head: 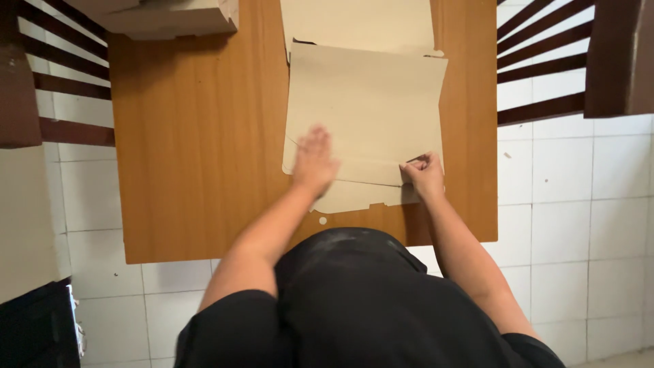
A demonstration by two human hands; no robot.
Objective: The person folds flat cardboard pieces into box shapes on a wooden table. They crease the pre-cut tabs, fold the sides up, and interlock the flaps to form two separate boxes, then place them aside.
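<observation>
- A flat cardboard sheet (368,109) is laid on the wooden table (197,150), and it is being folded along its near edge.
- The near flap (354,194) of the sheet is seen under and between the two hands, close to the body.
- The left hand (315,162) is laid flat and open on the sheet, fingers spread a little, so the sheet is pressed down.
- The right hand (424,176) is curled small, and the right corner of the fold is pinched by its fingers.
- The fold looks only partly made; the crease is judged not yet pressed all the way across.
- For the next move, the flap would need to be kept lined up while the crease is pushed flat from one hand to the other.
- A closed cardboard box (163,17) is seen far past the left hand, at the table's far corner.
- Dark wooden chairs (545,68) are stood beyond both hands, on the white tiled floor (579,204).
</observation>
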